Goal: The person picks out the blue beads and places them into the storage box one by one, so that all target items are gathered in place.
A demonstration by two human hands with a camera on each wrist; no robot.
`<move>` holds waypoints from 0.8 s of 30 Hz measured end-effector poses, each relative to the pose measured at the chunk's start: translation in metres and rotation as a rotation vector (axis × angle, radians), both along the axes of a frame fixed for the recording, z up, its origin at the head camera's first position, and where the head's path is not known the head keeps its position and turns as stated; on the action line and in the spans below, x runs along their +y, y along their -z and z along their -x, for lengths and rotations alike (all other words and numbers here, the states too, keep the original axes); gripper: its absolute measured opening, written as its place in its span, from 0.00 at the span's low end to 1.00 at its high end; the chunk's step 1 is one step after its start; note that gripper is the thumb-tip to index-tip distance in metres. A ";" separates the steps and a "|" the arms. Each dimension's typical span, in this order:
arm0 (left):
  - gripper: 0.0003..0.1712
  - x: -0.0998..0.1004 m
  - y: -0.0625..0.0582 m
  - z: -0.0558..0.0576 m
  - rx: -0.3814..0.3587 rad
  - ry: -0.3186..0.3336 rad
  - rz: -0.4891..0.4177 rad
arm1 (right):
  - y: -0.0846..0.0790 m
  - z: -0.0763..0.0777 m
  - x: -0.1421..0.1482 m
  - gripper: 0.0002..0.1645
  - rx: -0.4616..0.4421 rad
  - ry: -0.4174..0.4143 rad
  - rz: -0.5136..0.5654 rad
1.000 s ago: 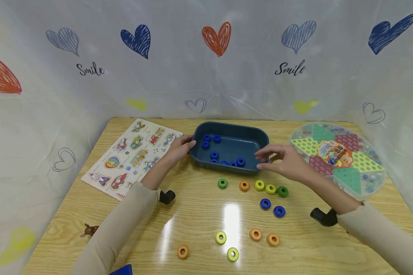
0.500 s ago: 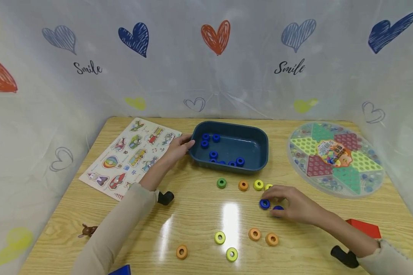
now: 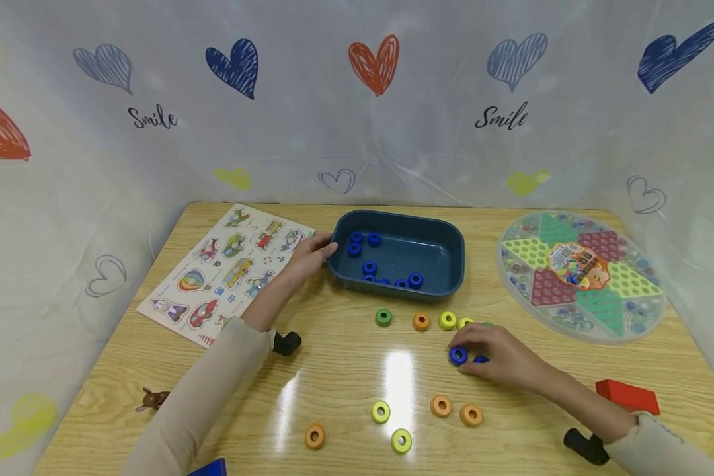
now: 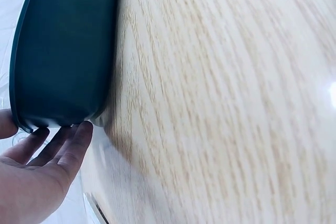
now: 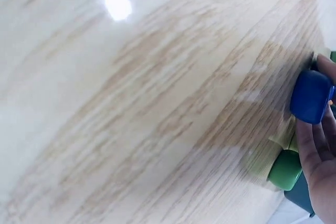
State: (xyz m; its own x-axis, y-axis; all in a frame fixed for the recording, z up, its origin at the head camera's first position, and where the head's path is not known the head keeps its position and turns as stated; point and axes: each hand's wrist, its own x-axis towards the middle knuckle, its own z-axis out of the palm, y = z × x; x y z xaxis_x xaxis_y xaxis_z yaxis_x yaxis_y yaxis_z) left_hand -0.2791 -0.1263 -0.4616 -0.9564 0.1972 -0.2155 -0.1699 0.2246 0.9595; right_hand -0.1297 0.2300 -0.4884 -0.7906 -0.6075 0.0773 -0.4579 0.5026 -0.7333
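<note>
My left hand (image 3: 309,258) holds the left end of a dark teal plastic bin (image 3: 434,251). In the left wrist view its fingers (image 4: 76,148) lie against the bin's outer end wall, with the thumb at the rim. Several blue rings (image 3: 373,239) lie inside the bin. On the table in front of it, my right hand (image 3: 500,357) pinches a blue ring (image 3: 459,356) between thumb and fingertips. A second blue ring (image 3: 480,360) is partly hidden under that hand. A green ring (image 5: 286,170) sits beside the fingers in the right wrist view.
Orange rings (image 3: 441,406), yellow rings (image 3: 381,412) and a green ring (image 3: 383,317) are spread over the table. A picture puzzle board (image 3: 214,264) lies left, a round Chinese checkers board (image 3: 580,274) right. A red block (image 3: 627,396) lies near the right forearm.
My right hand has moved from the bin's right end down to the two blue rings, and its fingers have closed around one. The left hand has stayed on the bin.
</note>
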 end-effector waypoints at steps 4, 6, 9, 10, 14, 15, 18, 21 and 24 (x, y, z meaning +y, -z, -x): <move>0.24 0.001 0.000 0.000 -0.006 0.000 -0.005 | -0.010 0.003 0.000 0.19 -0.098 0.046 0.086; 0.24 0.001 0.000 0.000 -0.008 0.000 -0.006 | -0.017 0.007 0.001 0.20 -0.116 0.068 0.136; 0.24 0.000 0.000 0.000 -0.002 -0.002 -0.005 | -0.030 0.020 0.000 0.20 -0.111 0.093 0.184; 0.24 -0.001 0.000 0.000 -0.001 -0.004 -0.005 | -0.035 0.026 -0.001 0.19 -0.109 0.095 0.203; 0.24 -0.002 0.000 -0.002 0.006 -0.006 0.006 | -0.051 0.051 -0.010 0.19 -0.081 0.091 0.265; 0.24 -0.002 0.000 -0.002 0.004 -0.005 0.007 | -0.054 0.058 -0.012 0.19 -0.073 0.090 0.275; 0.24 -0.002 0.000 -0.003 0.006 -0.001 0.008 | -0.062 0.078 -0.021 0.20 -0.047 0.110 0.263; 0.24 -0.001 0.001 -0.003 0.007 -0.003 0.001 | -0.071 0.096 -0.030 0.20 -0.040 0.152 0.217; 0.24 0.000 0.001 -0.002 0.005 -0.002 -0.004 | -0.081 0.107 -0.038 0.21 -0.047 0.193 0.185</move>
State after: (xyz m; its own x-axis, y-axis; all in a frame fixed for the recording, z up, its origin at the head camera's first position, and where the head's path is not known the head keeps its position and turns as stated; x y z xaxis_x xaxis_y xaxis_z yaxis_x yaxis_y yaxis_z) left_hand -0.2767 -0.1261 -0.4624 -0.9580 0.1960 -0.2095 -0.1653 0.2199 0.9614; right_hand -0.2367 0.1915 -0.4070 -0.8959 -0.4237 0.1335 -0.3298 0.4329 -0.8390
